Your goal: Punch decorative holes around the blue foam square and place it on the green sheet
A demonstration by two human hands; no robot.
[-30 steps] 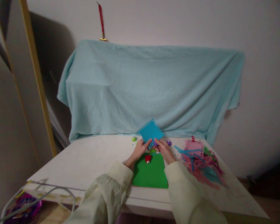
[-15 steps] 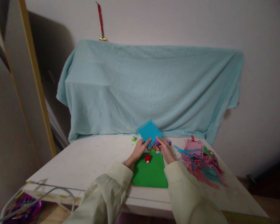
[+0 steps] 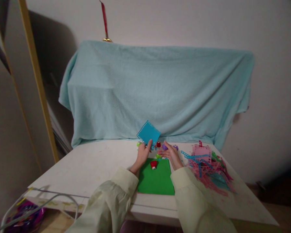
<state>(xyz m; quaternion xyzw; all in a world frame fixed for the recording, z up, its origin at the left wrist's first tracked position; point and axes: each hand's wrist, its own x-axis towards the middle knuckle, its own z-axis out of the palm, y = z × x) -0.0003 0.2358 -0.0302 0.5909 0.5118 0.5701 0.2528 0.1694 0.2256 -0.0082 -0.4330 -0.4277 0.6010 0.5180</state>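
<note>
My left hand (image 3: pixel 143 154) pinches the lower corner of a blue square of paper (image 3: pixel 148 133), holding it tilted up above the table. Rows of small punched holes run along the paper's edges. In my right hand (image 3: pixel 171 155), between thumb and fingers, is a small purple paper punch (image 3: pixel 164 147), apart from the paper. Below my hands lies a green square sheet (image 3: pixel 156 181), with a red punch (image 3: pixel 153 165) with a white-and-black eye on it. A light green punch (image 3: pixel 158 156) lies between my hands, partly hidden by my right fingers.
Behind my hands stand another red punch (image 3: pixel 158 144), a second purple punch (image 3: pixel 176 147) and a green one (image 3: pixel 139 143). Pink and blue punched paper scraps (image 3: pixel 206 168) are heaped at the right. A light blue cloth (image 3: pixel 155 87) hangs behind the white table (image 3: pixel 87 171).
My left hand has drawn the blue paper to the left and slightly up, away from my right hand. The red punch behind now shows. My right fingers have spread somewhat.
</note>
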